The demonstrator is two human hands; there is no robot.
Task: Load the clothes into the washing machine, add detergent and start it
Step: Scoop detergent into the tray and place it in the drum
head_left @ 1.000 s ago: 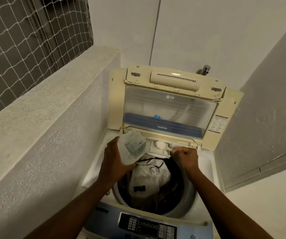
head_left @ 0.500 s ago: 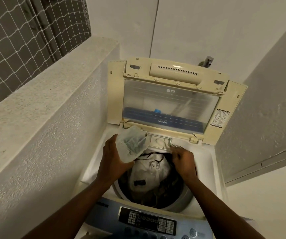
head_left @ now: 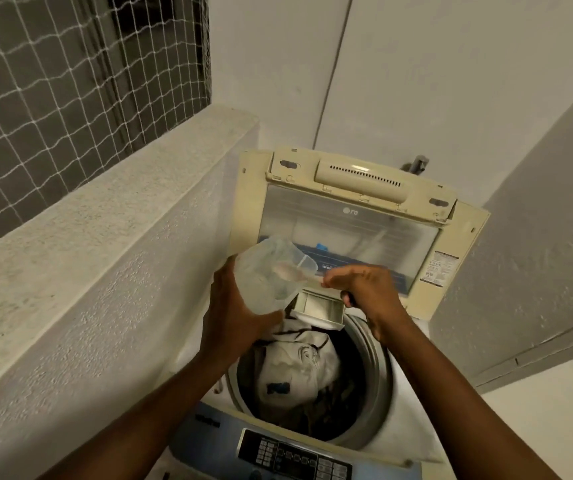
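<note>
The top-loading washing machine [head_left: 413, 386] stands with its lid [head_left: 351, 237] raised. A white garment [head_left: 299, 370] lies on dark clothes in the drum. The detergent drawer [head_left: 319, 308] juts out over the drum's back rim. My left hand [head_left: 233, 317] grips a translucent detergent container [head_left: 267, 275], tilted with its mouth toward the right. My right hand [head_left: 364, 292] pinches the handle of a small pale scoop [head_left: 293, 271] whose bowl sits inside the container's mouth, above the drawer.
A rough concrete parapet [head_left: 105, 230] with netting above it runs close along the machine's left side. A grey wall [head_left: 537, 254] closes in on the right. The control panel [head_left: 292, 457] lies at the near edge, and a tap [head_left: 416, 165] sticks out behind the lid.
My right hand has risen from the drum's back rim to the container's mouth, now with the scoop. My left hand has lifted the container higher.
</note>
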